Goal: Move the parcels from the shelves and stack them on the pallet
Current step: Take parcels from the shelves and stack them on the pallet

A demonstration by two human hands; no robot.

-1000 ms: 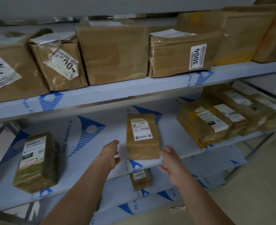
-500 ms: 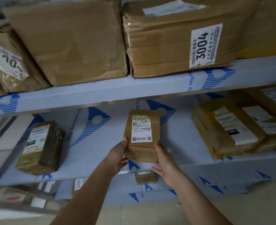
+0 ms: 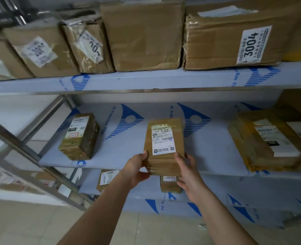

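Observation:
A small brown parcel (image 3: 164, 137) with a white label sits at the front edge of the middle shelf (image 3: 128, 151), its near end sticking out past the edge. My left hand (image 3: 134, 169) grips its near left corner, thumb on top. My right hand (image 3: 188, 172) grips its near right side, fingers curled under. A darker taped parcel (image 3: 79, 137) lies to the left on the same shelf. Flat yellow-brown parcels (image 3: 270, 144) lie at the right. The pallet is out of view.
Several large cardboard boxes (image 3: 142, 34) fill the top shelf (image 3: 146, 80), one marked 3004 (image 3: 234, 36). Two small parcels (image 3: 170, 183) rest on the lower shelf under my hands. A diagonal metal brace (image 3: 22, 147) crosses the left. Tiled floor (image 3: 31, 223) lies below.
My hands went from hovering open beside the small parcel to gripping it on both sides. The parcel's near end has come out over the shelf edge, and the view shifted right.

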